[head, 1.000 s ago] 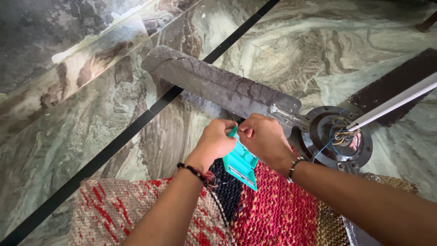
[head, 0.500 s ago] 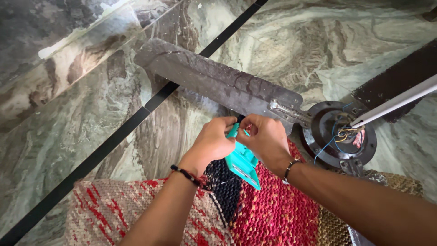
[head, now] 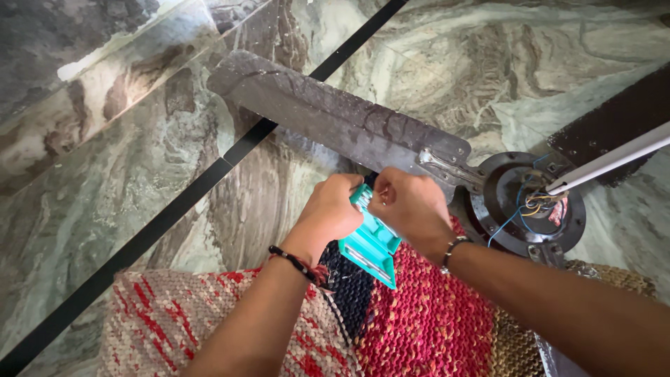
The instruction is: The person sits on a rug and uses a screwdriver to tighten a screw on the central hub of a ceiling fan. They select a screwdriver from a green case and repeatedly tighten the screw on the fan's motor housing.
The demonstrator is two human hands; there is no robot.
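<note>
Both hands meet over the floor just at 6 o'clock of the dusty fan blade (head: 335, 119): the left hand (head: 331, 209) and right hand (head: 412, 206) have their fingers closed on the upper end of a teal plastic tool (head: 370, 244). The fan hub (head: 530, 202), at 3 o'clock of the hands, sits open with loose wires showing. Judged from this, work on the tool is mid-course and the blade remains grimy and attached.

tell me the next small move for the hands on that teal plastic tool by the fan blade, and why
Probably keep the left hand steadying the teal plastic tool while the right hand works its top end. Both hands meet there, just beside the dusty grey fan blade; what the fingers grip is hidden.
</note>
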